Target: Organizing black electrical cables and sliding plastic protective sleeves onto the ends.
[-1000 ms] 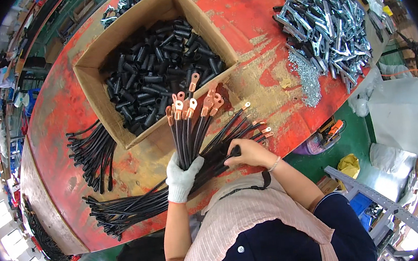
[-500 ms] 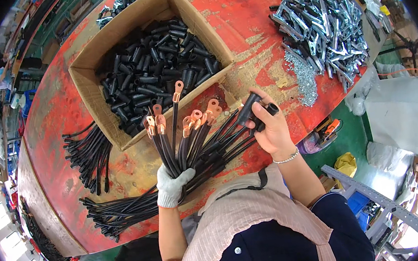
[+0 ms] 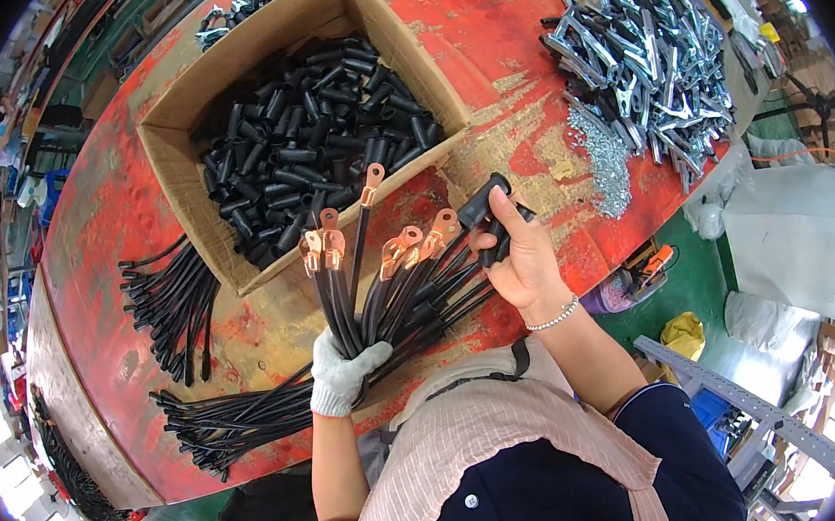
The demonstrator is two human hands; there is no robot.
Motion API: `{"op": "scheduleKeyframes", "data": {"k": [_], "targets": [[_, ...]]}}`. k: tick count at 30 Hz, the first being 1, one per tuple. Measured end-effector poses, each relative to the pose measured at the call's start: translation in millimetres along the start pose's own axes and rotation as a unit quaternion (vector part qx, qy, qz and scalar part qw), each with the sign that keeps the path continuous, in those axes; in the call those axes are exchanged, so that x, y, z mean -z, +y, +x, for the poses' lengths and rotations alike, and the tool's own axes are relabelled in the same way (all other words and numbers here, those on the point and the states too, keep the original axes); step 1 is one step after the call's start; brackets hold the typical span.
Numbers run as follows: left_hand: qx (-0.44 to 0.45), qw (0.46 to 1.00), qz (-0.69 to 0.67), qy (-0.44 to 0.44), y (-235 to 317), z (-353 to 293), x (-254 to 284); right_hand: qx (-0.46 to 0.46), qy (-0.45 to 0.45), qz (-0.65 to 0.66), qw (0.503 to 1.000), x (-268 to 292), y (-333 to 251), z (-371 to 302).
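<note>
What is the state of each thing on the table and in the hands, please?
Left hand: gloved, closed around held cables.
Held cables: bunched, upper ends spread apart.
Copper lugs: exposed, not covered by sleeves.
Right hand: ungloved, gripping black sleeves.
Cardboard box: open, partly filled with loose sleeves.
Other cables: lying in bunches.
Metal clips: heaped loosely.
Tabletop: red paint, worn and patchy.

Table [image 3: 527, 139] was red, worn tan in patches. Cardboard box [image 3: 400, 46] sat on it, metal parts [image 3: 226, 23] behind. Clip pile [image 3: 656, 77] lay right, silvery bits [image 3: 601, 164] beside. Black cable fan [image 3: 179, 314] lay beside box, second cable bundle [image 3: 237, 418] near front edge.
</note>
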State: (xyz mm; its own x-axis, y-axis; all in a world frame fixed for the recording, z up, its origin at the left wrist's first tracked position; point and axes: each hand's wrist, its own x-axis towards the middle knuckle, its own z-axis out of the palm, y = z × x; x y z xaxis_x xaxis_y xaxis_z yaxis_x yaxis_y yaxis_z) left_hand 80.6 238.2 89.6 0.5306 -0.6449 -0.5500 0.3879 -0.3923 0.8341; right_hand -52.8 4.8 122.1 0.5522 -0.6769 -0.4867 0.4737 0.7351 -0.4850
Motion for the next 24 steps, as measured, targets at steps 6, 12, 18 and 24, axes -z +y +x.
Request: {"op": "scheduleKeyframes", "data": {"k": [6,12,18,24], "targets": [[0.008,1.0,-0.004,-0.004,1.7,0.3,-2.5,0.024,-0.031,-0.057,0.998,-8.6,-3.3,-4.2],[0.017,1.0,0.01,-0.01,1.4,1.5,-0.8,0.117,-0.128,-0.24,0.955,-5.1,-13.1,-7.5],[0.008,1.0,0.017,-0.012,1.0,3.3,-4.1,0.168,-0.092,-0.317,0.929,8.9,-10.3,-3.7],[0.013,1.0,0.009,-0.017,-1.5,4.3,-4.5,0.06,-0.104,-0.314,0.942,-0.9,-31.5,-13.2]]}}
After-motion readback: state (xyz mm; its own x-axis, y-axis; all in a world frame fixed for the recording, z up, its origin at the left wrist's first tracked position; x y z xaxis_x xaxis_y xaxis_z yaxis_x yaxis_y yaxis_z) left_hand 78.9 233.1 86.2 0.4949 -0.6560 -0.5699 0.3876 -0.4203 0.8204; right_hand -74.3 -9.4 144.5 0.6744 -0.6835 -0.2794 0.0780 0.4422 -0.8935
